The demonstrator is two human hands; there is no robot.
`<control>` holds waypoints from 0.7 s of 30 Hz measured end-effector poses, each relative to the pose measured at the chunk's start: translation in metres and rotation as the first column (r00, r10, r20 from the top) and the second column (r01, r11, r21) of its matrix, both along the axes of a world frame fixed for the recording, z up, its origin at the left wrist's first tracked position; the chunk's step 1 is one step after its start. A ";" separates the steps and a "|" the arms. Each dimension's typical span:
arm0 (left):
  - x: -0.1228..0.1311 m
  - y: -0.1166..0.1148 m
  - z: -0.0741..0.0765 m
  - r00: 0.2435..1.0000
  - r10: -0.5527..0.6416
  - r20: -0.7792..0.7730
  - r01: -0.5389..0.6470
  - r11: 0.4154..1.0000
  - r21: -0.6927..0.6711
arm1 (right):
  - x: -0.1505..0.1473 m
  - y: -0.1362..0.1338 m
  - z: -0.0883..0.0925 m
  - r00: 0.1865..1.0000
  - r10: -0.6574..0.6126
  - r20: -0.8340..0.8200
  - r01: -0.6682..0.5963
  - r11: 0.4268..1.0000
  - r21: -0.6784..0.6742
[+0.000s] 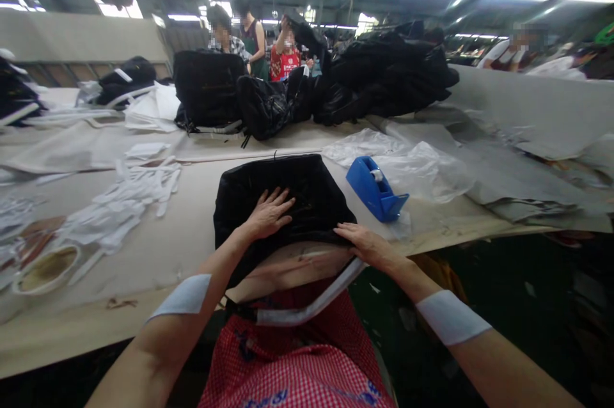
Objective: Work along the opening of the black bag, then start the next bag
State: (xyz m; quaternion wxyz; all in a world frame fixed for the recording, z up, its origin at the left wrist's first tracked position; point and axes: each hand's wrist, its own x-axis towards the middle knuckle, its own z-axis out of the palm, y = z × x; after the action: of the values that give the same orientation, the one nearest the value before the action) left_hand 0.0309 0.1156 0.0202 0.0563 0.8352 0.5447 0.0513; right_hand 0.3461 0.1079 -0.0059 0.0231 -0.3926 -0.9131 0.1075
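Note:
A black fabric bag (307, 174) lies flat on the table in front of me. On its upper face rests my left hand (269, 213), fingers stretched out and slightly spread. At the bag's near right corner my right hand (367, 243) lies with its fingers extended over the edge; its thumb side is partly hidden. A strap wrapped in white material (311, 309) hangs from the bag's near side, curving over my red checked apron (307, 376). Just right of the bag sits a blue tape dispenser (374, 187).
Clear plastic bags (422, 168) lie right of the dispenser. White strips (119, 206) and a round shallow container (48, 270) are at left. Black bags (208, 85) and a large black pile (384, 75) stand across the table, with several people (254, 37) behind.

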 end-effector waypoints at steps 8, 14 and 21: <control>-0.003 -0.075 0.032 0.999 0.026 -0.040 -0.027 0.999 -0.028 | -0.020 0.047 0.129 0.991 0.122 0.051 -0.131 0.959 0.250; -0.041 -0.054 0.092 0.956 0.278 0.090 -0.286 0.955 0.082 | -0.063 0.074 0.250 0.992 0.103 0.076 -0.125 0.901 0.415; -0.092 -0.028 0.184 0.939 0.252 0.233 -0.252 0.967 -0.032 | -0.063 0.103 0.290 0.989 0.127 0.074 -0.140 0.965 0.222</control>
State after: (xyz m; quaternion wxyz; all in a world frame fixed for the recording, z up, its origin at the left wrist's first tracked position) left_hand -0.0607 0.0881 0.2046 0.1140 0.7465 0.6367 0.1560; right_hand 0.2836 0.2104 0.2839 0.0331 -0.3280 -0.9441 -0.0075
